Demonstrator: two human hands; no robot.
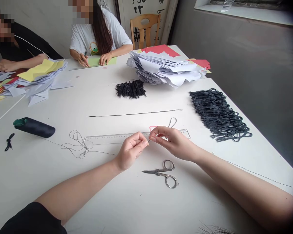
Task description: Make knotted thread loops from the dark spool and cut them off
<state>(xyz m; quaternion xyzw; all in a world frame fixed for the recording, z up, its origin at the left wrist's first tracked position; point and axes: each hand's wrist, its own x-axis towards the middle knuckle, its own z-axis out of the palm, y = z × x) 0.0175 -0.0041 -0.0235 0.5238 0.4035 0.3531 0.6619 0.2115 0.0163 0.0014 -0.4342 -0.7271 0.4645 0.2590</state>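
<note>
My left hand point(131, 151) and my right hand point(172, 141) meet above a transparent plastic ruler point(107, 139), their fingertips pinched almost together. A grey cord loop point(172, 123) rises from my right fingers. A thin dark thread point(102, 152) runs from a loose tangle point(75, 146) toward my left wrist, and its end is hidden near my fingers. Just below my hands lie steel scissors point(162, 174), closed. A small red-outlined paper point(152, 128) is partly hidden behind my right hand.
On the white table point(63, 107) lie a black thread spool point(34, 127), a long black wire point(134, 113), a black cord bundle point(130, 89), grey cord loops point(218, 113) and a tall paper stack point(164, 66). Two co-workers work at the far side.
</note>
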